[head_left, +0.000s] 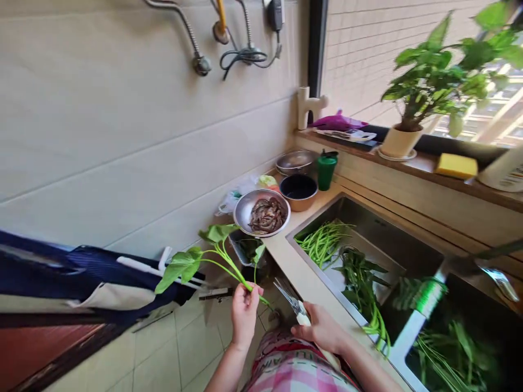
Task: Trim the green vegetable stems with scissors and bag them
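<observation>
— Two hands busy at once, I see. What is in each?

— My left hand (pixel 244 314) is pinched shut around the lower end of a leafy green stem (pixel 220 255), fingers and thumb wrapped close on it. The stem rises up and to the left from my fist, with its broad leaves spread out over the floor, in front of the wall. My right hand (pixel 322 328) is curled tight around the handles of a pair of scissors (pixel 291 300); the blades point up and to the left, toward the stem's base, just beside my left hand. I cannot tell how far the blades are parted.

— And where do you stand?

— At the corner of the counter (pixel 294 269), with both hands held out over the tiled floor, left of the sink (pixel 412 247). More greens lie in the sink: a bundle of long beans (pixel 322 241) at its far end and leafy stalks (pixel 363 288) nearer me.

— What else is on the counter?

— One steel bowl (pixel 245 212) with dark, brownish food in it sits at the counter's edge, above the stem. Behind it stand a dark bowl (pixel 298 191), another steel bowl (pixel 295 161) and a green cup (pixel 326 170). On the windowsill sit a potted plant (pixel 433 81) and a yellow sponge (pixel 456 165).
</observation>
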The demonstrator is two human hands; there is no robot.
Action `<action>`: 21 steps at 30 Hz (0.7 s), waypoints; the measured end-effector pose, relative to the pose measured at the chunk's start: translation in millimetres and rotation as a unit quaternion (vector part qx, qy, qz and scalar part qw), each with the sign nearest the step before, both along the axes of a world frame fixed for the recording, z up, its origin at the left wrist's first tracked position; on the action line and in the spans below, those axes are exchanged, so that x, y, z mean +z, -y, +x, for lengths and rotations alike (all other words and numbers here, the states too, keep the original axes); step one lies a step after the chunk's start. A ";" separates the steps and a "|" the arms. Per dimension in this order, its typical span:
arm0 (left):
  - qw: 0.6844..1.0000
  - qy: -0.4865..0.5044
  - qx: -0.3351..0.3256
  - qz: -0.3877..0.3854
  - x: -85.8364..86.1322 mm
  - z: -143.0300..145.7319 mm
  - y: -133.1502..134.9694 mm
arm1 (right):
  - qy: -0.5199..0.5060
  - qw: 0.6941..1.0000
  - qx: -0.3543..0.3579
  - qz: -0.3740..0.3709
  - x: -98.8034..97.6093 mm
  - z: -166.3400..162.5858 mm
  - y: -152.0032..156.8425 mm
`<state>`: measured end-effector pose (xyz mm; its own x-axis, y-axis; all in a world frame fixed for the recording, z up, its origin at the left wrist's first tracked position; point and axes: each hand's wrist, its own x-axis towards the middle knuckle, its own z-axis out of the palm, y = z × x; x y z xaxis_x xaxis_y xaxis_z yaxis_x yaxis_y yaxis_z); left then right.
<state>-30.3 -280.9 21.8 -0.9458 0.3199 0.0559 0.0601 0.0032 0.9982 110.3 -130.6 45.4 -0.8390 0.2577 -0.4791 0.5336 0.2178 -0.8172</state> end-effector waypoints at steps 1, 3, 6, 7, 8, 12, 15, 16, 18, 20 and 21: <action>1.000 0.009 0.025 0.011 -4.7 -15.9 11.3 | 0.003 0.999 0.024 0.048 -5.7 -25.4 3.3; 0.997 0.029 0.061 0.025 -13.7 -44.5 31.6 | 0.006 0.984 0.063 0.168 -16.8 -79.1 7.7; 0.995 0.049 0.084 0.016 -24.3 -78.7 55.5 | -0.019 0.951 0.094 0.295 -28.1 -159.1 8.9; 0.995 0.054 0.088 0.011 -27.0 -88.1 61.9 | -0.030 0.944 0.102 0.313 -30.5 -182.8 8.6; 0.994 0.059 0.091 0.008 -29.6 -96.7 67.7 | -0.036 0.939 0.107 0.324 -32.7 -203.7 8.3; 0.991 0.091 0.097 0.005 -38.4 -125.4 84.8 | -0.024 0.925 0.111 0.362 -43.0 -254.9 7.7; 0.989 0.107 0.099 0.002 -43.6 -141.7 91.4 | 0.000 0.923 0.094 0.373 -51.2 -268.5 6.8; 0.989 0.111 0.098 0.001 -44.6 -146.1 92.2 | 0.007 0.924 0.086 0.373 -53.1 -271.4 5.9; 0.989 0.117 0.093 -0.002 -45.2 -153.5 91.5 | 0.016 0.928 0.069 0.366 -54.8 -276.8 3.4; 0.989 0.118 0.084 -0.002 -44.1 -159.4 87.8 | 0.022 0.935 0.054 0.349 -53.9 -281.5 0.5; 0.990 0.117 0.079 0.000 -43.2 -162.2 84.8 | 0.025 0.940 0.047 0.337 -52.8 -283.0 -0.5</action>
